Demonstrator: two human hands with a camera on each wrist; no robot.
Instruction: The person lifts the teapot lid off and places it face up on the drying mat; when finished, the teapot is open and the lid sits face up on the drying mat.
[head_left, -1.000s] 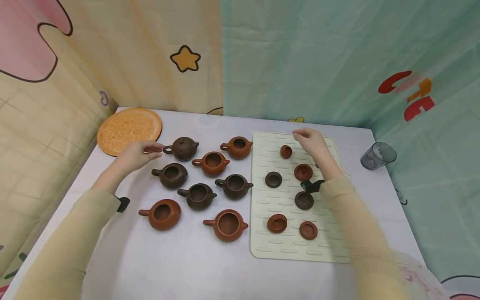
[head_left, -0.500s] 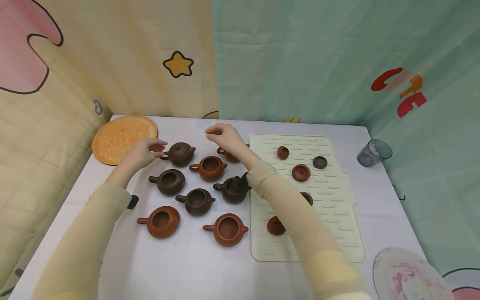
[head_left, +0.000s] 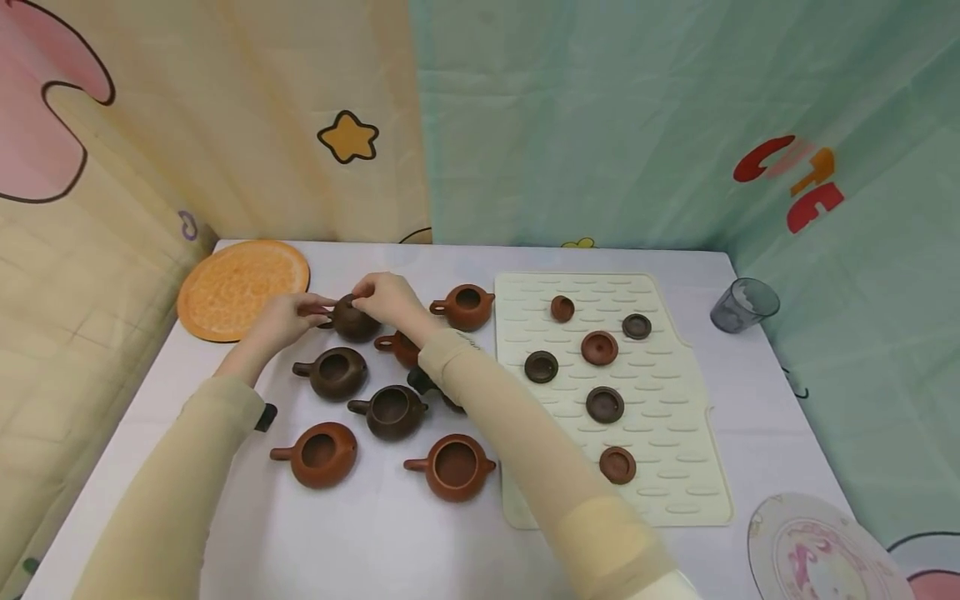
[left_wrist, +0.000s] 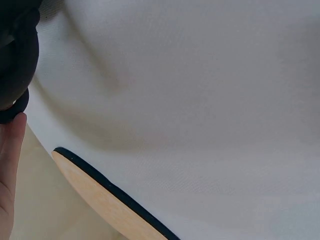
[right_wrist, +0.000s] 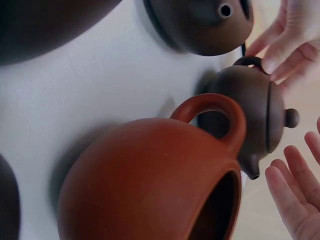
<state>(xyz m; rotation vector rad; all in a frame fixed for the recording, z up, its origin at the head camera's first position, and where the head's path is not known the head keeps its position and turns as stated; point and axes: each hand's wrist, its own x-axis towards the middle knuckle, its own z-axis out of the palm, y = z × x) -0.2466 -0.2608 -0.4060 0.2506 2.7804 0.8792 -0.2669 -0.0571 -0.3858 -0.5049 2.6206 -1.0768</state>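
Observation:
A dark brown lidded teapot [head_left: 354,323] stands at the back left of the white table. My left hand [head_left: 283,321] pinches its handle between thumb and fingers; in the right wrist view that grip of the left hand [right_wrist: 295,42] shows plainly. Over the teapot's lid, my right hand [head_left: 393,302] has its fingertips close to the knob. The right wrist view has the right hand [right_wrist: 300,195] with fingers spread, beside the spout and the lid knob [right_wrist: 291,118]. A lidless red-brown teapot [right_wrist: 145,170] is partly under the right forearm in the head view.
More lidless teapots [head_left: 455,468], red-brown and dark, stand around the forearms. Several loose lids [head_left: 598,347] lie on a cream mat [head_left: 675,492] at the right. An orange round board [head_left: 243,287], a grey glass [head_left: 745,306] and a pink-patterned plate [head_left: 821,550] lie further out.
My right hand has come left from above the mat, across the teapots, to the lidded dark teapot. My left hand has closed in on that teapot's handle.

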